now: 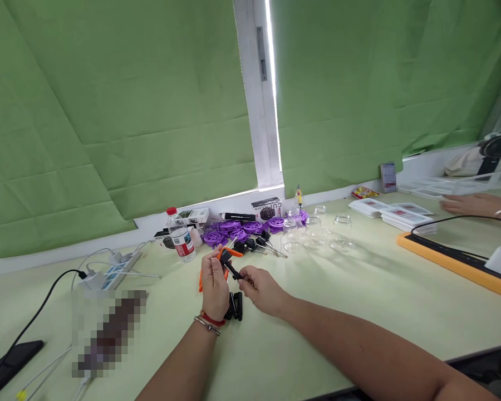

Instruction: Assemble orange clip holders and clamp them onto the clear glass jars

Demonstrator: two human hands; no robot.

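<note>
My left hand (pixel 215 287), with a red cord and a metal bracelet at the wrist, is closed around a black clip-like piece (pixel 225 257). Orange parts (pixel 232 252) show around its fingers. My right hand (pixel 264 289) pinches the end of a short black bar (pixel 234 272) that reaches to the piece in my left hand; whether they are joined I cannot tell. Several black handle-like pieces (pixel 239 306) lie on the table just below my hands. Beyond them are black parts with thin metal rods (pixel 262 242) and purple spoked discs (pixel 215 238).
A bottle with a red cap (pixel 181 236) stands left of the discs. Clear glass domes (pixel 313 234) are to the right, near stacked white cards (pixel 404 217). A power strip (pixel 123 270) with cables lies left, an orange-edged board (pixel 455 262) right. Another person's hand (pixel 476 204) rests at far right.
</note>
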